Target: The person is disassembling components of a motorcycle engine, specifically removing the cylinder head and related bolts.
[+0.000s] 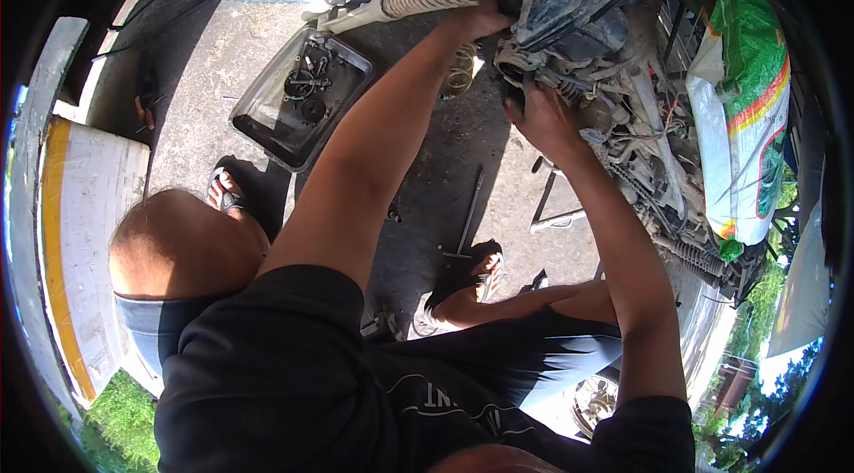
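Note:
A dirty, partly taken-apart motorcycle stands in front of me. My left hand reaches between the front fork and a muddy dark plastic panel. Its fingers look closed, and what they hold is lost in shadow. Below that panel, my right hand is at the engine, beside a round opening. The index finger points up into the engine parts, with the thumb a little apart. Its other fingers are curled and partly hidden; what they grip cannot be made out.
A metal tray with small dark parts lies on the concrete floor, left of my left forearm. A T-handle wrench rests between my feet. Coiled clear tubing sits below my left hand. A white and green sack hangs over the motorcycle's right side.

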Demonstrator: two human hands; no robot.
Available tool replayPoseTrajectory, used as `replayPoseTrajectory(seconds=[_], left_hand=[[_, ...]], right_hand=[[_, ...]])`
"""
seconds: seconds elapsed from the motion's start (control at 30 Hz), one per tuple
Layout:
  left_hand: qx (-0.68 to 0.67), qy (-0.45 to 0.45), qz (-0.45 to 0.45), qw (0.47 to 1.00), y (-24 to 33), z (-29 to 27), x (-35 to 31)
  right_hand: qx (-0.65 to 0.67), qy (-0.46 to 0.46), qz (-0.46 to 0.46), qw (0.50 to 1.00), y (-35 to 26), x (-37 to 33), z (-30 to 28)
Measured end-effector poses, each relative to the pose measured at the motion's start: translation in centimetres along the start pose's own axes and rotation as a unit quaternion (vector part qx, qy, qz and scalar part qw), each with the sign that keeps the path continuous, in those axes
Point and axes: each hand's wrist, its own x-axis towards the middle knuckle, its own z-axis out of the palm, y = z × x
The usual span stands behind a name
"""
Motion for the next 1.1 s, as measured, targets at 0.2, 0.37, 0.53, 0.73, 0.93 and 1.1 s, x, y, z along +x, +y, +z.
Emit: replayPoseTrajectory(seconds=[0.2,0.37,0.53,0.73,0.93,1.1], left_hand=[[0.021,0.015,-0.179,0.984,-5.1,-1.2,-5.8],[0.365,-0.017,-0.318,0.875,-8.6,-6.9,-15.7],[0.408,0.046,-0.403,0.818,-7.4,-10.4,-22.8],[0.317,0.030,-0.381,0.868,-7.7,-7.1,-21.3],[0.226,-0.049,-0.358,0.905,-8.0,-1.3,-19.5],[0.211,-0.057,-0.379,0.899,-7.2,1.2,-21.2]], right_hand=[[-0.010,-0.041,0.031,0.999,-0.2,0.1,-0.2],[-0.012,-0.022,0.029,0.999,-0.3,0.0,-0.1],[-0.003,-0.031,0.039,0.999,-0.4,-0.1,-0.4],[-0.025,-0.018,0.028,0.999,-0.4,-0.1,-0.1],[-0.058,-0.004,0.024,0.998,-2.0,-1.2,0.9],[0.007,-0.184,-0.062,0.981,-5.2,-6.3,9.1]])
